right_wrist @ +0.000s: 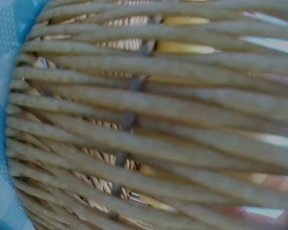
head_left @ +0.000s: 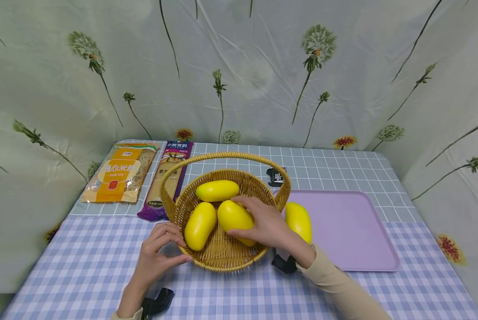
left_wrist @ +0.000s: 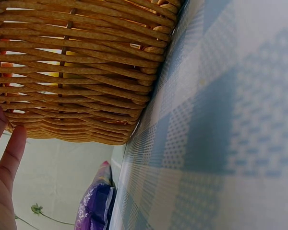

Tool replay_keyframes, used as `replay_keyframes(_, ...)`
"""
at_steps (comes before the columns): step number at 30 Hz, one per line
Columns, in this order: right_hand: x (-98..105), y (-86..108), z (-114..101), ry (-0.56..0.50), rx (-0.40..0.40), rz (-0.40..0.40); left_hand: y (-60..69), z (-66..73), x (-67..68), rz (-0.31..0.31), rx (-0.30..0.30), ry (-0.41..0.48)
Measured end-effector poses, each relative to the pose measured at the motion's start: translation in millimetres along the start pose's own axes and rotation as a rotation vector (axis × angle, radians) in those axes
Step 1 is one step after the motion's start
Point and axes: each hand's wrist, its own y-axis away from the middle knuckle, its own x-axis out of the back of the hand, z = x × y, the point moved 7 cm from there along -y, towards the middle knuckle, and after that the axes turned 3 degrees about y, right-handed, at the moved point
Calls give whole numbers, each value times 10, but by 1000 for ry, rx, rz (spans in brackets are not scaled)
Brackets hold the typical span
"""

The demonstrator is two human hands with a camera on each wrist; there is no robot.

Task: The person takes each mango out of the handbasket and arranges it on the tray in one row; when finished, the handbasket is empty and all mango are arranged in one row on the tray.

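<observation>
A round wicker basket (head_left: 225, 260) with a tall arched handle stands at the middle of the table. Three smooth yellow mangoes sit inside: one at the back (head_left: 217, 190), one at the left (head_left: 201, 226) and one at the right (head_left: 234, 218). My right hand (head_left: 264, 224) grips the right one between thumb and fingers. At the front left, my left hand (head_left: 155, 253) holds the basket's rim with curled fingers and thumb. In the left wrist view, fingertips (left_wrist: 14, 148) meet the woven rim. The right wrist view is mostly filled by the basket's weave (right_wrist: 134, 105).
Right of the basket lies a lilac tray (head_left: 351, 231), with another yellow mango (head_left: 299, 222) on its left part. A noodle packet (head_left: 121, 173) and a purple pasta packet (head_left: 165, 182) lie at the back left. A small black packet (head_left: 276, 177) is behind the basket.
</observation>
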Motion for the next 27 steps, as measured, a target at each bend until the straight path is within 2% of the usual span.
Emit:
replay_keyframes(10,144,139,-10,-181,-21,105,9,-17,-1,-1,12,1)
replay_keyframes(19,277,259,-65,-334,45,191,2,-11,0,1,8,1)
replay_keyframes(27,389,381,-92,-348,155,309,11,-17,-2,-11,43,3)
